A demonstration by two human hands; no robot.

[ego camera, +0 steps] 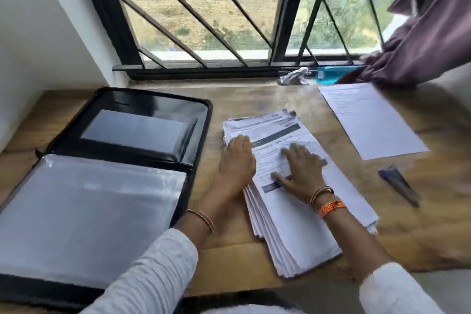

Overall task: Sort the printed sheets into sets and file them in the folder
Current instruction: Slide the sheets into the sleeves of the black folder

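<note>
1. On the wooden table (254,99), an open black folder (127,120) lies at the left, its clear sleeves (89,211) facing up.
2. Right of the folder sits the stack of printed sheets (300,232).
3. At the far right lies a single sheet (369,120), well apart from the stack.
4. Beside the stack, the left hand (235,160) rests flat on its left edge; the right hand (300,171) presses flat, fingers spread, on the top sheet.
5. Near the right edge lies a pen (397,183).

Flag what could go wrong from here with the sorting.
1. The stack of printed sheets is fanned and uneven under the left hand and right hand; lifting one sheet may drag others and mix sets.
2. The single sheet lies loose near the window and the curtain; a draught or the curtain could possibly shift it.
3. The pen lies beside the stack and could get knocked.
</note>
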